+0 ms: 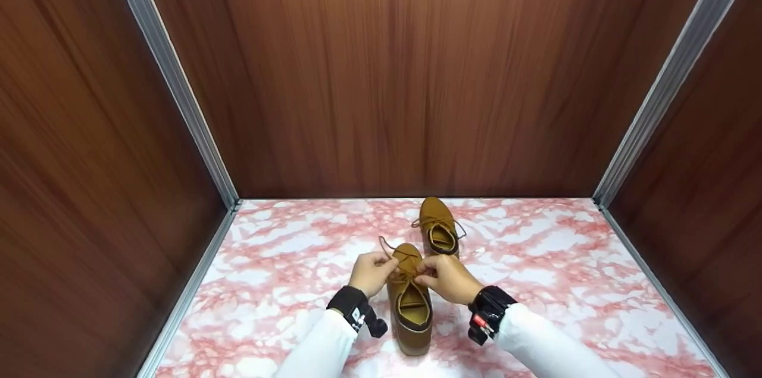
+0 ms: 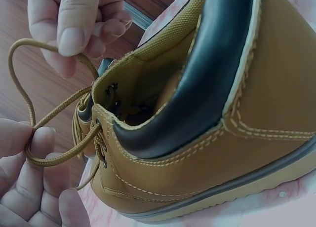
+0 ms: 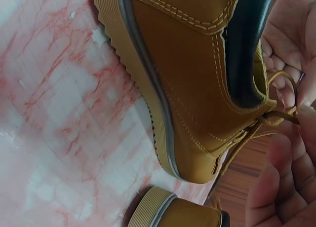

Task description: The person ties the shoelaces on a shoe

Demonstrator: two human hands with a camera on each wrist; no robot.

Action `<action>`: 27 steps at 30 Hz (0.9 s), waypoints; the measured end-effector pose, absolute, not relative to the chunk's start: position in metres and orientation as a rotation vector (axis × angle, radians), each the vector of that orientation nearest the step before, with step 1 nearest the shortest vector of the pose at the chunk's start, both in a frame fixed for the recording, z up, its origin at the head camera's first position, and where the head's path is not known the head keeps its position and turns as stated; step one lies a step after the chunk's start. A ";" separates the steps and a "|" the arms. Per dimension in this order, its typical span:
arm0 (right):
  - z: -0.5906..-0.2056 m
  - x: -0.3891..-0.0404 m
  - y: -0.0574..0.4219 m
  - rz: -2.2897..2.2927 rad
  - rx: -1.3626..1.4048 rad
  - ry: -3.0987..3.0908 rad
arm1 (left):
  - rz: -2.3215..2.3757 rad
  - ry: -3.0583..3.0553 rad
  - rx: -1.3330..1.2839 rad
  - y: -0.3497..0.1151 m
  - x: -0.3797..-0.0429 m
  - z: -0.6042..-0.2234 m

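Observation:
A tan lace-up shoe (image 1: 414, 330) with a dark padded collar (image 2: 217, 64) stands upright on its sole, toe pointing away. My left hand (image 1: 372, 274) is at the left of its lacing and pinches the shoelace (image 2: 61, 106) between thumb and finger. From the right, my right hand (image 1: 450, 280) pinches another stretch of the lace. Between the two hands the lace curves in an open loop above the eyelets, in the left wrist view. A loose lace end sticks up beyond my left hand in the head view.
A second tan shoe (image 1: 437, 214), its laces hanging to both sides, stands just ahead and to the right. Underneath is a pink-and-white marbled surface (image 1: 286, 283). Brown wood-grain panels (image 1: 381, 68) with metal edge strips (image 1: 178, 80) enclose the back and sides.

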State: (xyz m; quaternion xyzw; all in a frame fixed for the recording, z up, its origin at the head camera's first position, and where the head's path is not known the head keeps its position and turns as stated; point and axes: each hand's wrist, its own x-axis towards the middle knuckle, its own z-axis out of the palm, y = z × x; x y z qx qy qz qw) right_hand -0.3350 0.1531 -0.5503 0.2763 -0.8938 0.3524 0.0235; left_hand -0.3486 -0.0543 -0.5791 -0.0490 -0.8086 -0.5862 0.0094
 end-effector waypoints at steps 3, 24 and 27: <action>-0.550 -0.336 0.159 1.143 0.900 -2.796 | -1.845 -2.516 -0.153 -0.054 -0.349 -0.579; -0.566 -0.350 0.186 1.410 0.453 -2.811 | -1.970 -2.457 -0.104 -0.054 -0.345 -0.584; -0.574 -0.350 0.183 1.516 0.317 -2.804 | -2.030 -2.429 -0.089 -0.053 -0.345 -0.585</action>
